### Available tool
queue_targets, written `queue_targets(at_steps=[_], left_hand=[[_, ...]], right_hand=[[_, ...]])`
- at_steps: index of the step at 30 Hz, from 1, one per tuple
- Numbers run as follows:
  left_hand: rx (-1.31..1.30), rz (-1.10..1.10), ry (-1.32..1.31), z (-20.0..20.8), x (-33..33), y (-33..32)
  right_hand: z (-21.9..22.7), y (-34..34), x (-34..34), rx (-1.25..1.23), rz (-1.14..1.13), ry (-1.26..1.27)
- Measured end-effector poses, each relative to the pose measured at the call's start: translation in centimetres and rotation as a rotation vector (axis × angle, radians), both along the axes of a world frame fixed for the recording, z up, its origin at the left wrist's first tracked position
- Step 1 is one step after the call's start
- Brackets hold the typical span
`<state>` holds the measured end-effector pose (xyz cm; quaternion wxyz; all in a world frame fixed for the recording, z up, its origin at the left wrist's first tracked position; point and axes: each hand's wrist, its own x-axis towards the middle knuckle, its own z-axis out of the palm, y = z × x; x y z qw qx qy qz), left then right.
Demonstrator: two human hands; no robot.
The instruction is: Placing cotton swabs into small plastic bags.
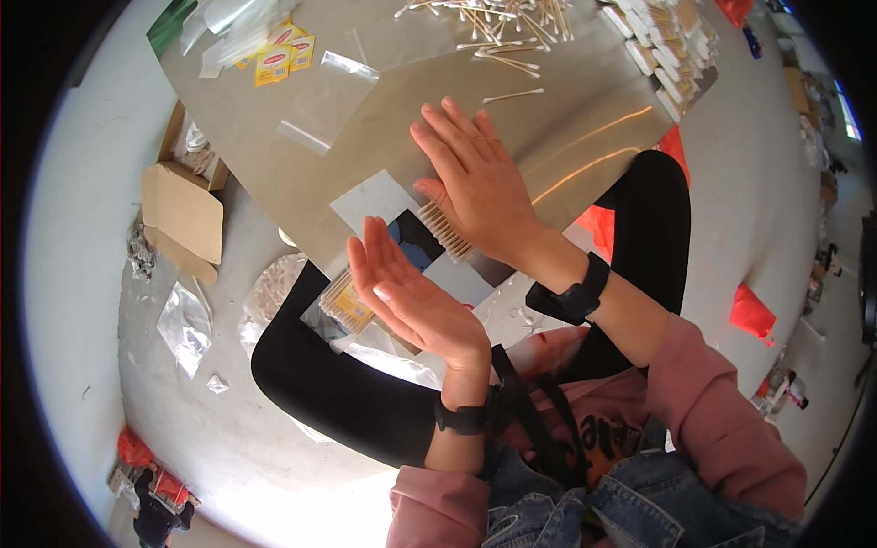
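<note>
My right hand [480, 187] is stretched out flat over the table [402, 119], fingers straight. A row of cotton swabs [445, 231] shows along its thumb side, tips lined up; the rest of the row is hidden under the palm. Lower left, my left hand [411, 297] is turned partly palm up, its fingers extended. Beside its outer edge lies a pack of cotton swabs [344, 303] with a yellow label, at the table's near edge. Between the hands are a pale card [373, 201] and a dark rectangular patch with blue on it [417, 243].
Loose cotton swabs [512, 23] lie at the far side. Packed swabs [660, 46] are stacked far right. Yellow labels [283, 57] and clear plastic sleeves [350, 66] lie far left. An open cardboard box [183, 215] and a clear bag [185, 324] are on the floor.
</note>
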<state>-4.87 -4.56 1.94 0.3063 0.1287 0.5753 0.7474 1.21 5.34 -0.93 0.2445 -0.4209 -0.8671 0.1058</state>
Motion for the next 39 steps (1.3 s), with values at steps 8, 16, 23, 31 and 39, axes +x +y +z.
queue_targets(at_steps=[8, 16, 23, 31, 39], left_hand=[[0.069, -0.089, 0.093, -1.6, 2.4, -0.3], [0.092, -0.021, 0.081, -1.5, 3.3, 1.4], [0.126, -0.036, 0.076, -1.5, 2.6, 1.4], [0.149, 0.054, -0.056, -0.9, 0.4, 1.0], [0.141, 0.059, 0.006, 0.2, -1.4, 0.0]], right_hand=[[-0.8, 0.1, -0.8, 0.044, 0.048, -0.066], [-1.0, 0.6, -0.9, -0.004, 0.076, -0.023], [-0.9, 0.6, -1.2, -0.036, 0.097, -0.001], [-1.0, 0.8, -0.8, 0.029, 0.101, -0.095], [-1.1, 0.6, -1.2, 0.083, 0.113, -0.147]])
